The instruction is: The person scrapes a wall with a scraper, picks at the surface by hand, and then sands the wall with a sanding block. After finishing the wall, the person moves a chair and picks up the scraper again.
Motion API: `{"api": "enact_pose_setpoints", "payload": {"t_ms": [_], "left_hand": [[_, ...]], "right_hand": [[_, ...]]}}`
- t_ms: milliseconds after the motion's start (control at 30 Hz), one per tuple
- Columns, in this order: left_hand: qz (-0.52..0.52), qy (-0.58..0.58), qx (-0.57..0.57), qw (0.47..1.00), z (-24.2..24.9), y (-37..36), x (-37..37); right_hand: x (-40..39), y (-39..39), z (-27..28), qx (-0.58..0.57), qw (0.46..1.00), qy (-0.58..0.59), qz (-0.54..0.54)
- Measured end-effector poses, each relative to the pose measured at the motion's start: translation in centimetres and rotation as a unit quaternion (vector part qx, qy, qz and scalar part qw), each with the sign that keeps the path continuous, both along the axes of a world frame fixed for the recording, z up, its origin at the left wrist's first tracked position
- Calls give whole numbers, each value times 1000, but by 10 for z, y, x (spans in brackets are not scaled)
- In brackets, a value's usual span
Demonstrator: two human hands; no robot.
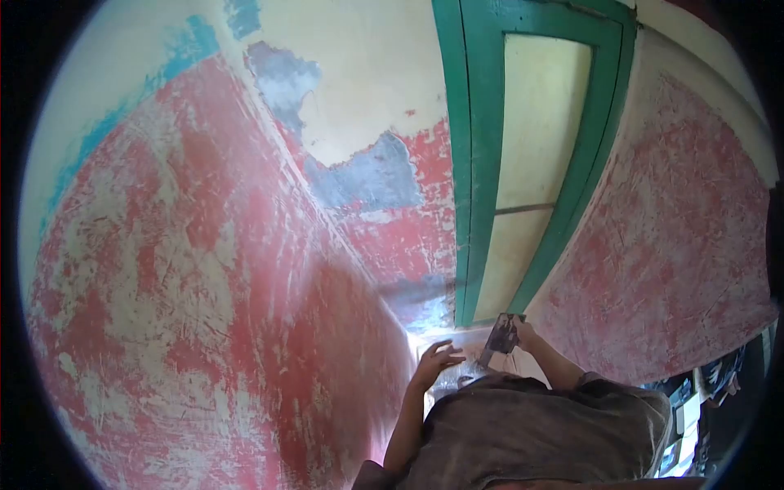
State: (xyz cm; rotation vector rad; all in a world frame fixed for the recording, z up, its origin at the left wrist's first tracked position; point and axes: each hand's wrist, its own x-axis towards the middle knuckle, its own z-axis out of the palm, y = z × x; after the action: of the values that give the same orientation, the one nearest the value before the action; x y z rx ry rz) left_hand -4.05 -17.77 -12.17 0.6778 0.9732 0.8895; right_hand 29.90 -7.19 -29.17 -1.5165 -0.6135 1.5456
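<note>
My right hand (525, 335) grips a dark, flat, roughly rectangular tool (502, 333) near the lower end of the green door frame. A narrower, paler part of it points down and left; its exact kind is too small to make out. Left of it, my left hand (441, 361) is raised with its fingers apart and nothing visible in them. Behind that hand is the bright lower corner of the wall. A dark brown shirt (539, 429) hides what lies below both hands.
A worn red-and-cream wall (180, 286) fills the left. The facing wall has grey filled patches (371, 175). A green frame with cream panels (482, 163) stands in the middle, beside another scuffed red wall (670, 220). Cluttered items (723, 380) show at lower right.
</note>
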Motion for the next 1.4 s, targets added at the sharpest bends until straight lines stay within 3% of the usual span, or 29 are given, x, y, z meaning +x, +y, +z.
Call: {"api": "enact_pose_setpoints", "payload": {"t_ms": [33,67,100,167,267,333,367,400,467,533,700,767,800,867,967,1100,1167,1300,1400], "left_hand": [[-20,-57,43,997,15,1,-7],[-46,29,121,991,32,5,-5],[-33,47,150,987,50,9,-1],[12,26,216,976,107,9,8],[121,86,420,895,218,-5,11],[188,185,531,805,313,-24,-1],[260,196,654,683,326,-18,-4],[301,210,662,654,353,-29,-8],[237,253,766,541,395,-44,-43],[384,226,749,491,408,-58,-28],[321,228,786,477,428,-88,-36],[287,317,730,533,427,-109,-38],[288,318,730,531,422,-111,-40],[378,232,746,497,415,-105,-43],[333,322,746,479,431,-108,-31],[351,276,768,459,438,-107,-17],[401,312,664,549,442,-121,-2],[365,246,749,495,437,-97,-12],[437,224,743,455,438,-95,-4]], "right_hand": [[6,-18,11,-75,992,105,-14],[9,-26,6,-69,986,143,-49],[13,-30,1,-70,986,139,-53],[24,-46,-11,-87,960,238,-117],[31,-59,-21,-116,960,220,-128],[35,-66,-25,-133,961,202,-135],[36,-69,-28,-142,962,191,-137],[37,-72,-30,-151,962,180,-139],[39,-78,-32,-162,963,163,-140],[40,-82,-33,-167,965,149,-138],[42,-84,-46,-173,968,128,-129],[43,-84,-54,-176,969,116,-126],[44,-83,-57,-177,970,111,-126],[44,-80,-62,-178,971,102,-126],[45,-76,-66,-182,971,87,-126],[45,-69,-67,-190,972,63,-121],[42,-65,-59,-182,974,57,-122],[29,-66,-30,-186,971,63,-138],[28,-61,-37,-195,969,57,-137]]}}
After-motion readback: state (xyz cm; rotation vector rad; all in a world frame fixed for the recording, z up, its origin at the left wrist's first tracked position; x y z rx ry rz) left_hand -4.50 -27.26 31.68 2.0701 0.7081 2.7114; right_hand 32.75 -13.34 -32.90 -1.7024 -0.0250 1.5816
